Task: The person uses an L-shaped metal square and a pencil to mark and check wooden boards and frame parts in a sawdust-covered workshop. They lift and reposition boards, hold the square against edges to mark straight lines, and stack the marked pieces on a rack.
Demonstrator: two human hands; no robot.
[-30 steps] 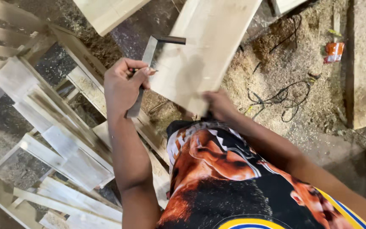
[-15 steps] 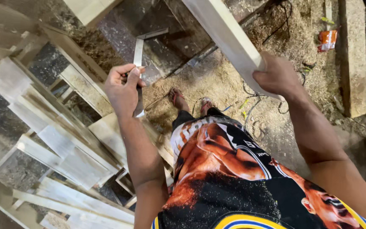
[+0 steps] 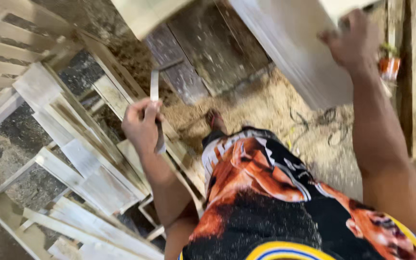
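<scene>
The plank [image 3: 294, 58] at far right is pale, whitish wood. The slats [image 3: 73, 159] on the left are the same pale wood, streaked grey. The square [image 3: 155, 103] is dull grey metal. Tan sawdust [image 3: 275, 110] covers the dark floor [image 3: 203, 43]. The shorts [image 3: 275, 192] are black with an orange-and-white print and a yellow-and-blue band. A small can [image 3: 390, 67] at far right is orange.

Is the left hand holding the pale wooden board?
No, the left hand grips a metal square; the right hand holds the pale wooden board.
</scene>
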